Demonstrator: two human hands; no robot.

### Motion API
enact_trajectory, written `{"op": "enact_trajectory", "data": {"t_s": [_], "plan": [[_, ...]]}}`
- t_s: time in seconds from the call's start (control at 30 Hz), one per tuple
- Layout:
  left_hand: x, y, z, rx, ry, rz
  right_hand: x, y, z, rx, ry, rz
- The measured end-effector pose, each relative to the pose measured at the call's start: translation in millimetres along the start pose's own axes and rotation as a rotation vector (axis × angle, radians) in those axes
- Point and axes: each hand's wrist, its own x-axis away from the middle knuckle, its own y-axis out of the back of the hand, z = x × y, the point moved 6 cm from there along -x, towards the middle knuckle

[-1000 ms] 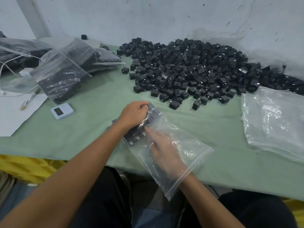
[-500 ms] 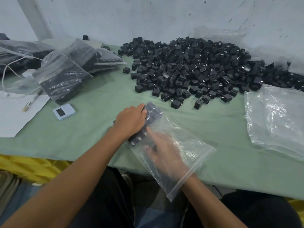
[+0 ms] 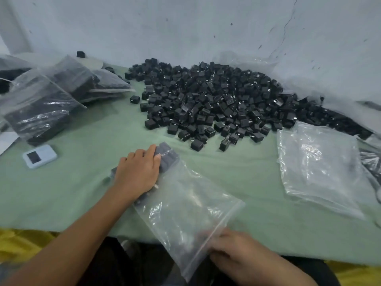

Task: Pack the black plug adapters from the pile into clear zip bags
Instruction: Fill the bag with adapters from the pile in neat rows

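Note:
A clear zip bag (image 3: pixel 185 211) lies slanted across the green table's front edge, with several black plug adapters (image 3: pixel 167 156) packed at its far closed end. My left hand (image 3: pixel 138 174) rests on top of those bagged adapters, fingers bent over them. My right hand (image 3: pixel 233 250) is outside the bag at its open mouth near me and pinches the mouth's edge. The big pile of loose black adapters (image 3: pixel 216 104) lies behind, toward the wall.
Filled bags of adapters (image 3: pixel 39 108) lie at the back left. A small blue-white device (image 3: pixel 39 156) sits left of my left hand. Empty clear bags (image 3: pixel 317 168) lie at the right. The table (image 3: pixel 257 203) has a green cloth; the wall is close behind.
My right hand came out of the bag and drew back to its open mouth. My left hand stayed on the adapters at the bag's far end.

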Motion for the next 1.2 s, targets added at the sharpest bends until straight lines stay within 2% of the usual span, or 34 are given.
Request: {"op": "enact_trajectory", "data": {"t_s": [0.03,0.1,0.17,0.23,0.3,0.37,0.47,0.53,0.6,0.73,0.83,0.9,1.03,1.13,1.2], "plan": [[-1,0,0,-0.001,0.002,-0.002,16,17,-2,-0.02,-0.03,0.06],[-2,-1,0,-0.007,0.009,-0.004,25,66,-23,-0.149,-0.217,-0.013],[-1,-1,0,-0.005,0.013,-0.001,4,118,-49,-0.12,-0.249,-0.314],[-1,-1,-1,0.007,0.016,-0.003,-39,149,-86,0.028,-0.326,-0.496],[-1,0,-1,0.011,0.018,-0.004,-89,163,-124,0.182,-0.438,-0.513],[0,-1,-1,0.01,0.016,-0.005,-127,163,-163,0.286,-0.526,-0.436],[0,-2,0,-0.001,0.007,-0.021,-154,149,-197,0.42,-0.53,-0.28],[0,-2,1,-0.007,0.01,-0.029,-153,146,-202,0.409,-0.552,-0.29],[0,-2,1,-0.016,0.011,-0.03,-141,148,-197,0.233,-0.562,-0.399],[0,-2,2,-0.013,0.009,-0.033,-92,146,-160,-0.532,-0.406,-0.658],[-1,-2,1,-0.021,0.008,-0.017,-51,134,-124,-1.044,-0.294,-0.695],[-1,0,1,-0.021,0.018,-0.004,-28,129,-103,-1.183,-0.248,-0.674],[-2,2,-2,-0.029,0.022,0.018,22,121,-74,-1.302,-0.157,-0.699],[0,4,-3,-0.027,0.015,0.016,63,89,-63,-1.366,-0.222,-0.748],[0,5,-3,-0.03,0.015,0.015,85,54,-61,-1.38,-0.329,-0.777]]}}
